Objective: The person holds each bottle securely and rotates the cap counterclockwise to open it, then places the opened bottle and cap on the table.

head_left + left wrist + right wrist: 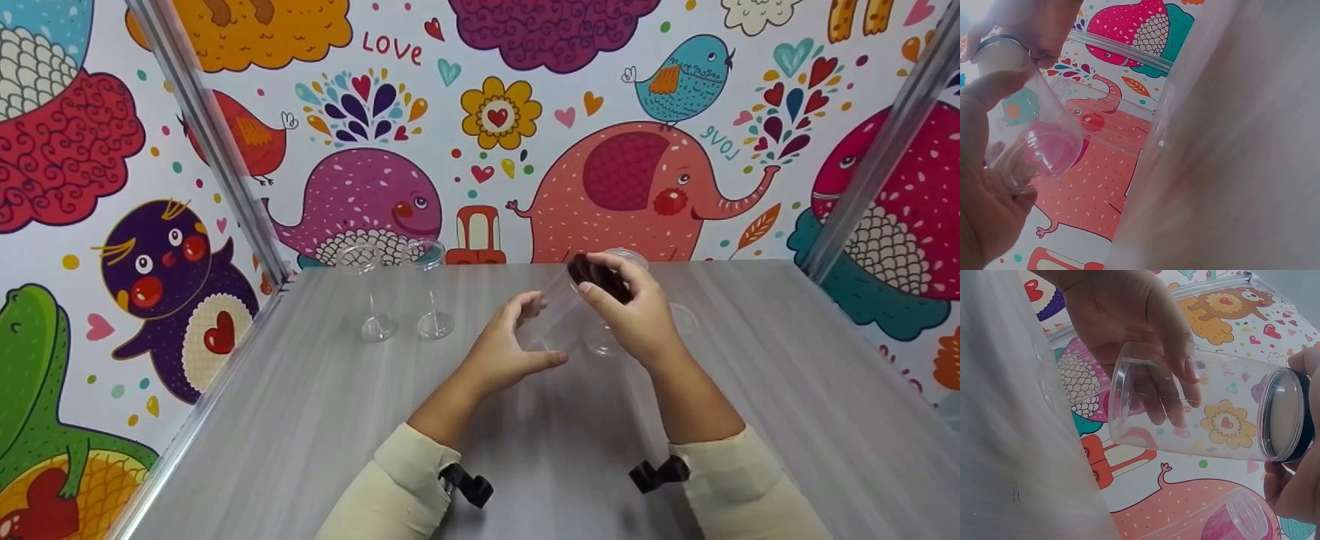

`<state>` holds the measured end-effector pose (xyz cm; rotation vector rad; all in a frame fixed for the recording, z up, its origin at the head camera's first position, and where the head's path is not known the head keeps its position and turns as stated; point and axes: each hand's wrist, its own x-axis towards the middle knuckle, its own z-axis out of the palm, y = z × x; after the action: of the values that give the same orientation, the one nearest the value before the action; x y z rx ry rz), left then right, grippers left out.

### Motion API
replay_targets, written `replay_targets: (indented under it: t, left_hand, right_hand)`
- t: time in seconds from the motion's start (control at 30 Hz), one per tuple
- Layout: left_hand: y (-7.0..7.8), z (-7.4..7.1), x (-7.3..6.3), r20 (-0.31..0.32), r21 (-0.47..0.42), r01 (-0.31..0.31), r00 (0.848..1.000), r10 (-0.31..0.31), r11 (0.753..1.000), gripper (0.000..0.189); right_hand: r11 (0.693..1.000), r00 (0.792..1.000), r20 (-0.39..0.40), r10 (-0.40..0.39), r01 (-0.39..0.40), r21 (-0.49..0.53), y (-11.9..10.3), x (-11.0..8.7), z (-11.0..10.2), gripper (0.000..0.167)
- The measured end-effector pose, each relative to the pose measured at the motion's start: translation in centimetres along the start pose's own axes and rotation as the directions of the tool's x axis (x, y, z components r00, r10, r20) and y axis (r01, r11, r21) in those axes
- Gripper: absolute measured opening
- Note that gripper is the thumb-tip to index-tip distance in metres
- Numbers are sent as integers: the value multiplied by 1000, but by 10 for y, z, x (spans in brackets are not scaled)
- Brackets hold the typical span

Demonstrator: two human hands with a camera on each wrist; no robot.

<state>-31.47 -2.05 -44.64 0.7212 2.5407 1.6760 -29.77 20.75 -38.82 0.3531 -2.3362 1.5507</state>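
A clear plastic jar (553, 311) is held up over the table, tilted, with its black lid (604, 277) at the upper right end. My left hand (499, 349) holds the jar's body near the base, thumb on one side and fingers round the other. My right hand (643, 319) grips the lid by its edge. The right wrist view shows the lid (1304, 419) on the mouth of the jar (1185, 430), which looks see-through with nothing inside. In the left wrist view the jar (1050, 135) slants with its base toward the camera.
Two clear jars (435, 325) stand upright at the back left of the grey table (315, 450). Another clear jar (602, 345) stands just behind the hands, partly hidden. A clear round piece (684, 320) shows right of it. Patterned walls (487, 172) enclose the back and sides.
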Motion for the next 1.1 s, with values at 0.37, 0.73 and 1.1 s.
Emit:
replay_targets:
  t: [0.37,0.73,1.1]
  left_hand:
    - [-1,1,1,1,6,8,1000,-8,1000,102]
    - [-8,-1,3,-34,-12,20,999,-21,1000,101]
    - [-35,-11,13,-135,-184,90,984,-116,979,96]
  right_hand:
    - [1000,1000,-19,2,-1,28,-1,0,-2,47]
    - [994,998,-59,-1,7,110,-1,2,-3,48]
    - [979,996,-81,43,-26,202,2,5,-3,57]
